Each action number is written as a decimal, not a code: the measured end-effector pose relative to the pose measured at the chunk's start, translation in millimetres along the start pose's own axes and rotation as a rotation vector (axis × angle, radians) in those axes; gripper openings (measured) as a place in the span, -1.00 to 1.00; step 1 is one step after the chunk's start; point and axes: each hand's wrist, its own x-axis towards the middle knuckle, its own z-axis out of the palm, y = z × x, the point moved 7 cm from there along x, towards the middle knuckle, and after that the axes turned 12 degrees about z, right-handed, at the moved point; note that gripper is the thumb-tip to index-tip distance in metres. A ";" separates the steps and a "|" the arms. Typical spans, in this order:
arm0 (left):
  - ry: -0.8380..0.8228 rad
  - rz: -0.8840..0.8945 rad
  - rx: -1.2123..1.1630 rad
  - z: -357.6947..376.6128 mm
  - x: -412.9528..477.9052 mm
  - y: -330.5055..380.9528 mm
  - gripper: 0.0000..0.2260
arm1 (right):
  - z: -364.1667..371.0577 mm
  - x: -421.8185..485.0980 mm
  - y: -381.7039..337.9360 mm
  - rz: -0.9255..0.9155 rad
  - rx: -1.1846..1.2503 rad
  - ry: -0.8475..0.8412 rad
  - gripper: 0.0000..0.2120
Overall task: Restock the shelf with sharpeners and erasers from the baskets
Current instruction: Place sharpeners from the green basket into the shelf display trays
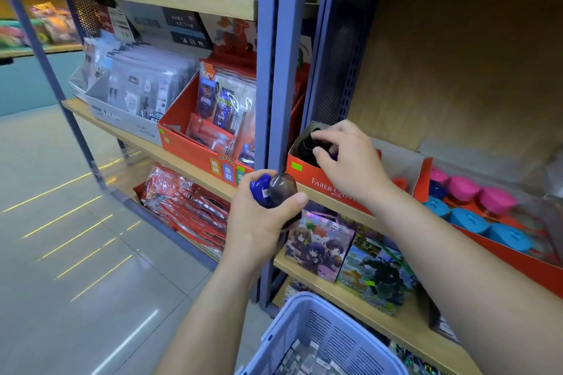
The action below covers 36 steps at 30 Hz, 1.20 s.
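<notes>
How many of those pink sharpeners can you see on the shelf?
3 pink sharpeners, in a row in the red tray at the right: one at the back, one in the middle, one in front. Others may be hidden.

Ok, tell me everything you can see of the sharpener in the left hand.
The sharpener is rounded, glossy plastic: a deep blue part on the left, a smoky see-through dark dome on the right, a small white sticker between. It lies tilted in the left hand, fingers curled round it, thumb across its lower right. It is held in the air, in front of the blue shelf post, left of the red display box.
</notes>
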 end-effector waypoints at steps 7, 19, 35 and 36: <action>-0.095 0.003 -0.048 17.0 -6.7 6.0 -0.47 | -8.7 -57.2 -5.6 0.087 0.466 -0.428 -0.77; -0.239 -0.112 -0.144 62.3 -32.2 -1.5 -0.78 | -31.4 -98.5 55.7 0.231 0.713 -0.388 -0.68; -0.298 0.010 0.015 93.7 -47.6 16.9 -0.78 | -56.9 -120.1 63.3 0.317 0.764 -0.374 -0.70; -0.288 0.018 0.020 94.2 -48.0 19.1 -0.80 | -58.1 -119.9 62.0 0.304 0.762 -0.373 -0.71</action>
